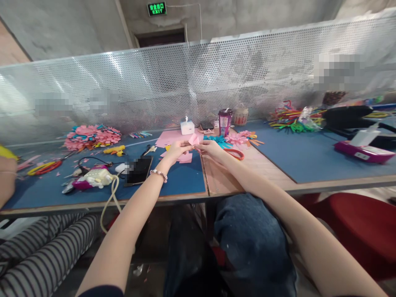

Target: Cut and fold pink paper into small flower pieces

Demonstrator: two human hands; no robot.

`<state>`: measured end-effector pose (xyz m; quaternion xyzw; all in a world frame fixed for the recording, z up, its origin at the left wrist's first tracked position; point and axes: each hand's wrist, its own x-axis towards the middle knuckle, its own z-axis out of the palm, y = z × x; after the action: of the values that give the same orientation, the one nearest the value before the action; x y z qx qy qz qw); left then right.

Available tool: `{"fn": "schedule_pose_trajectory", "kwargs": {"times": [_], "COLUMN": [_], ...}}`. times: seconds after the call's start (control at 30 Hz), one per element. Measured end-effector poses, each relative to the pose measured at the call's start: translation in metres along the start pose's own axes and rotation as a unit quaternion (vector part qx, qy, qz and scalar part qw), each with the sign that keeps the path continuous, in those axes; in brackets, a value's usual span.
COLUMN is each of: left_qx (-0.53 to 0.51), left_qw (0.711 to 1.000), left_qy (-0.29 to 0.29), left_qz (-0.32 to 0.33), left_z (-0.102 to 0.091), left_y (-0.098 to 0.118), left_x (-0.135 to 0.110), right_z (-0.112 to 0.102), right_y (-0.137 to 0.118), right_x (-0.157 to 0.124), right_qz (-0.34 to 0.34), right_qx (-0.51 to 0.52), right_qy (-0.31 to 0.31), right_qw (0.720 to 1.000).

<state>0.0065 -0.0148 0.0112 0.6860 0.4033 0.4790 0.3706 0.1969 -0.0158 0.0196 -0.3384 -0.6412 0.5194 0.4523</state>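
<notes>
Between my two hands, just above the table's front half, is a small piece of folded pink paper (194, 140). My left hand (177, 151), with a beaded bracelet on its wrist, pinches the paper's left side. On the other side the fingertips of my right hand (210, 148) close on its lower right edge. Loose pink paper pieces (185, 157) lie on the blue mat under my left hand. Beyond them rests a larger pink sheet (163, 139). Fringed blue paper strips (220, 142) and pink ones (243, 138) lie past my right hand.
A purple cup (225, 122) and a white tissue box (187, 126) stand at the back. Left are a phone (140, 170), a glue gun (114, 150), scissors (45, 168) and a pink paper heap (93, 137). A perforated metal screen (148, 90) runs behind. Another person's arm (6, 181) reaches in at left.
</notes>
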Motion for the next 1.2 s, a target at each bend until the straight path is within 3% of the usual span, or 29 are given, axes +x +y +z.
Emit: {"fn": "schedule_pose_trajectory", "kwargs": {"times": [1.2], "left_qx": [-0.006], "left_qw": [1.000], "left_qy": [0.011], "left_qz": [0.003], "left_z": [0.0036], "left_y": [0.0015], "left_x": [-0.0015], "right_z": [0.0007], "right_y": [-0.0074], "right_x": [-0.0049], "right_qz": [0.013], "right_qx": [-0.005], "right_qy": [0.009], "right_qw": [1.000]}}
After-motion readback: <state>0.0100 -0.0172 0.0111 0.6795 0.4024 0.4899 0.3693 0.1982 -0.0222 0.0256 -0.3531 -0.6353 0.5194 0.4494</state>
